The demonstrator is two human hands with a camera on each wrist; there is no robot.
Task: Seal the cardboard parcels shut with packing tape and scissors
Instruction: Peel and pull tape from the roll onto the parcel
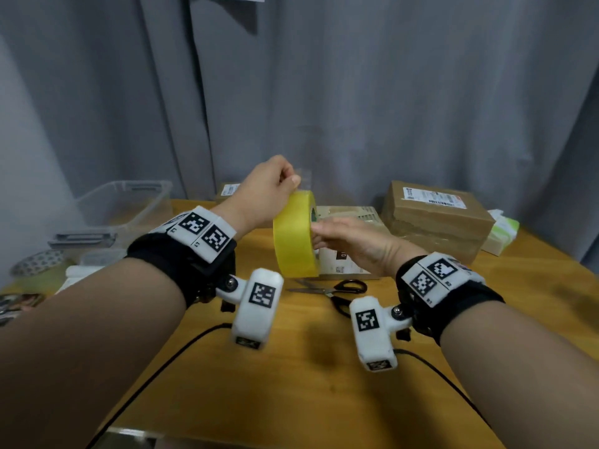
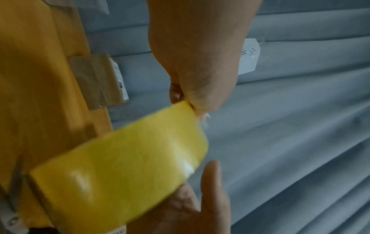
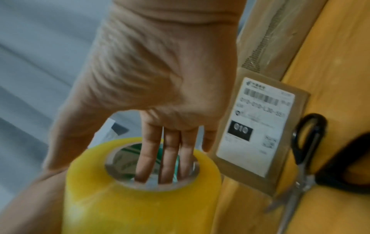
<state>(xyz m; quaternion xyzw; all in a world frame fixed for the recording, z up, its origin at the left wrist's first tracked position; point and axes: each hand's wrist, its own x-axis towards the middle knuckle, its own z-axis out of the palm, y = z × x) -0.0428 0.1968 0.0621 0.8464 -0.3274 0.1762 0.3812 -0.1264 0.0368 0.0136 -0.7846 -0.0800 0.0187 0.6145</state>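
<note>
A yellow packing tape roll (image 1: 293, 241) (image 2: 124, 174) (image 3: 140, 205) is held on edge above the wooden table (image 1: 291, 384). My left hand (image 1: 291, 180) (image 2: 190, 102) pinches the tape's free end at the top of the roll. My right hand (image 1: 343, 241) (image 3: 160, 79) carries the roll with three fingers (image 3: 166, 158) pushed straight into its core and the thumb (image 2: 212, 182) apart from it. Black-handled scissors (image 1: 337, 291) (image 3: 304, 158) lie on the table below the roll. A small labelled parcel (image 1: 343, 264) (image 3: 256, 134) lies just behind them.
A large brown parcel (image 1: 434, 218) sits at the back right with a tissue pack (image 1: 502, 234) beside it. Another small parcel (image 1: 228, 189) (image 2: 98, 80) is at the back edge. Clear plastic bins (image 1: 129, 202) and a spare tape roll (image 1: 37, 264) stand left. Black cables (image 1: 162, 361) cross the near table.
</note>
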